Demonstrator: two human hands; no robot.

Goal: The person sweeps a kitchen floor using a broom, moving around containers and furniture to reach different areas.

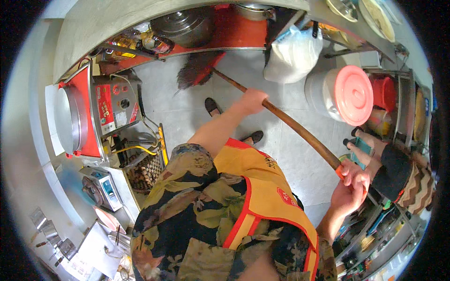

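Observation:
A broom with a long wooden handle runs slantwise across the view. Its dark bristle head, with a red part, lies on the grey tiled floor at the edge of a low red shelf. My left hand grips the handle low down, nearer the bristles. Around the orange-wrapped top end of the handle, my right hand is closed. An orange apron with red edging covers my front, and my dark shoes show on the floor between the broom and the apron.
A white bucket with a pink lid and a white plastic bag stand ahead on the right. Another person is at the far right by metal shelves. Left are a steel appliance and a woven basket.

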